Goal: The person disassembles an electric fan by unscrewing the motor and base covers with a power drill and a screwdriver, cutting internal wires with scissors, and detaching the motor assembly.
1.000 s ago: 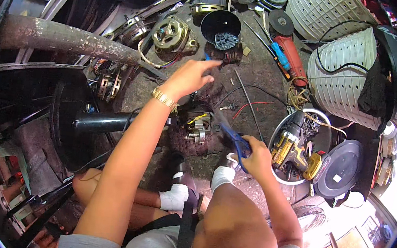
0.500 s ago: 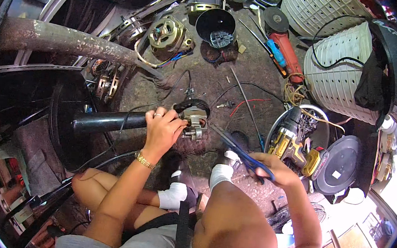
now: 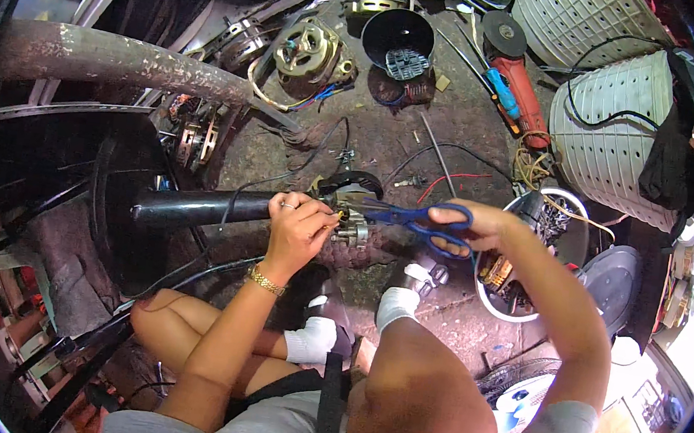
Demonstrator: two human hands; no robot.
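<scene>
A black pole [image 3: 204,208] lies across the floor from a round black base at the left. At its right end sits a small metal motor [image 3: 352,232] with a dark round part behind it. My left hand [image 3: 302,227] is closed at the motor, its thumb and fingertips pinching a small yellow bit whose kind I cannot make out. In my right hand [image 3: 482,222] is a pair of scissors [image 3: 406,216] with blue handles, fingers through the loops. The blades point left and reach over the motor close to my left fingertips; their tips are hard to make out.
Behind my right forearm stands a white-rimmed bowl [image 3: 486,303] of metal parts and a yellow-black drill [image 3: 495,273]. Farther off are a red angle grinder [image 3: 528,104], a larger motor [image 3: 307,53], a black cup [image 3: 398,36] and white perforated drums [image 3: 611,117]. A black cable [image 3: 333,152] crosses the floor.
My right hand has swung up and left, bringing the scissors from beside my knee to the motor. My left hand stays at the motor. The whole view has shifted slightly.
</scene>
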